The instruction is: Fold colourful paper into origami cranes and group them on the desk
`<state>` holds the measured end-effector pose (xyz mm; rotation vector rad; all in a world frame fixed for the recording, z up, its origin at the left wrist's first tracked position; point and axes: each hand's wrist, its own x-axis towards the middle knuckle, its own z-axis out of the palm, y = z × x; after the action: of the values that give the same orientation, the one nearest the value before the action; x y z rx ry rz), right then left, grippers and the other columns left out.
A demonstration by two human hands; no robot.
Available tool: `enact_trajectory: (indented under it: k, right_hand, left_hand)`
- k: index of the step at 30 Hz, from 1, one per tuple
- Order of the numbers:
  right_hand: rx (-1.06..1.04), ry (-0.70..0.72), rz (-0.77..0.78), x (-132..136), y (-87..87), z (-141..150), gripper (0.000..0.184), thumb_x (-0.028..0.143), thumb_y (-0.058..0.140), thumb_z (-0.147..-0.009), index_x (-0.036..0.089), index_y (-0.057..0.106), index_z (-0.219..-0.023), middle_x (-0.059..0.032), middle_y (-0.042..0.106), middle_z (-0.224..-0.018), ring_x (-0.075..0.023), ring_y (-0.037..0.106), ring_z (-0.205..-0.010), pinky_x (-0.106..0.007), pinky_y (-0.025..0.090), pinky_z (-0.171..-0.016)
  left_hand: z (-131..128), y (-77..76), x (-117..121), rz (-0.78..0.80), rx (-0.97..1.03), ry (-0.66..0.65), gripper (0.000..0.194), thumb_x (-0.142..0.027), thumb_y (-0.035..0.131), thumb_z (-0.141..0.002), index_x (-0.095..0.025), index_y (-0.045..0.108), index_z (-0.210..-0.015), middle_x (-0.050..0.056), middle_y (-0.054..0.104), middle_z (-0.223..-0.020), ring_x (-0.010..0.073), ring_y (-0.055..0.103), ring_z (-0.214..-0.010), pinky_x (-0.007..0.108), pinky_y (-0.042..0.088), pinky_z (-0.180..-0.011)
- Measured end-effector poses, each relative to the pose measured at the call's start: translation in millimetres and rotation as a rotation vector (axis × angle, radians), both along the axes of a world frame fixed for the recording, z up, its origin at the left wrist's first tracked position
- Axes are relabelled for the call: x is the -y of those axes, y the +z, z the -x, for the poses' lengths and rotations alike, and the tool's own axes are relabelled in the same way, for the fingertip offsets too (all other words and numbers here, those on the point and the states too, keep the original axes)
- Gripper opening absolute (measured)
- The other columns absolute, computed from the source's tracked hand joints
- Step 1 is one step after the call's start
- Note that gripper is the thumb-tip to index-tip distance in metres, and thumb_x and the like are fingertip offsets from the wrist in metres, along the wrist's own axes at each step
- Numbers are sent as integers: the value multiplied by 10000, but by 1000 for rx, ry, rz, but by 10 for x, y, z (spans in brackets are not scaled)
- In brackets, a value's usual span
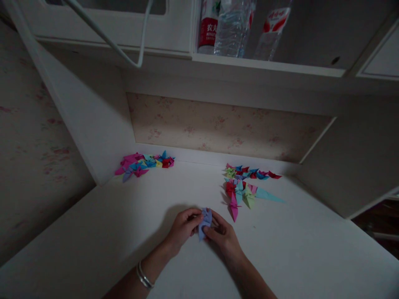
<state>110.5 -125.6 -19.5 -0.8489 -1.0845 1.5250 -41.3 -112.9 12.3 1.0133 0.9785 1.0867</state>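
Both my hands meet at the middle of the white desk (296, 249). Between them is a small folded piece of lavender-blue paper (205, 222). My left hand (183, 227) pinches its left side with curled fingers, and a silver bangle sits on that wrist. My right hand (223, 236) grips the paper's lower right edge, fingers closed. Just right of my hands lies a cluster of folded paper shapes (241, 193) in pink, red, green and light blue.
A row of folded coloured papers (144, 163) lies at the back left by the side panel. Another row (252, 173) lines the back wall at the right. Plastic water bottles (232, 27) stand on the shelf above. A white cable (106, 37) hangs at the upper left.
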Motion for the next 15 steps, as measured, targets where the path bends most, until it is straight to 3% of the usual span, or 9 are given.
enact_trajectory:
  k: [5, 12, 15]
  right_hand:
    - [-26, 45, -41, 16, 39, 21, 543, 279, 790, -710, 235, 600, -1217, -61, 672, -1008, -141, 587, -677, -264, 447, -577]
    - [-1, 72, -45, 30, 114, 24, 510, 296, 776, -727, 212, 608, -1201, -41, 671, -847, -164, 588, -704, -279, 449, -605]
    - [0, 78, -47, 22, 106, 17, 491, 302, 771, -733, 213, 612, -1189, -42, 669, -867, -150, 578, -680, -276, 445, -600]
  left_hand:
    - [5, 5, -6, 1, 19, 23, 355, -438, 746, -659, -121, 678, -802, -30, 535, -553, 77, 428, -477, 202, 286, -442]
    - [12, 13, -1, 6, 27, 17, 379, -468, 755, -644, -125, 682, -789, -34, 526, -545, 72, 417, -466, 204, 275, -441]
    - [15, 20, 3, 5, 33, 14, 369, -459, 755, -652, -127, 685, -795, -31, 535, -560, 72, 425, -475, 201, 279, -445]
